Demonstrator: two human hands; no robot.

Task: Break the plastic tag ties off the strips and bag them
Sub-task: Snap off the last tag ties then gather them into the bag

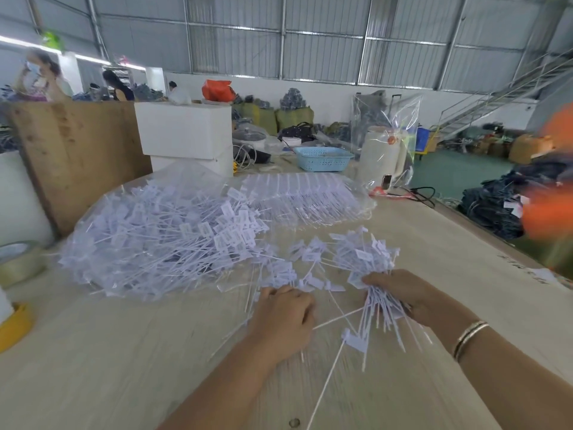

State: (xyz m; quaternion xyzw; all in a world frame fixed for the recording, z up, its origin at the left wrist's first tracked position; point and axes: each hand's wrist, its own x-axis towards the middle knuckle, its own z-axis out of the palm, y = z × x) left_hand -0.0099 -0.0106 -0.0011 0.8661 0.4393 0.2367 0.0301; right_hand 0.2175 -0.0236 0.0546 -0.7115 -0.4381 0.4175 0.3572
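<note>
Two hands sorting loose ties on the surface.

The right hand has its fingers curled round a bunch of ties, tag ends fanning up beyond them. The left hand rests knuckles-up on scattered ties; its fingers are hidden, so their grip cannot be told. Farther left, beyond the fingers, lies a clear bag full of ties; strips lie bagged behind.

Both bare forearms reach forward from the lower edge of the view. The left hand lies palm down, knuckles up, fingers bent forward and low. The right hand, a banded bracelet on its wrist, has its grip curled around a bundle of tag ties.
</note>
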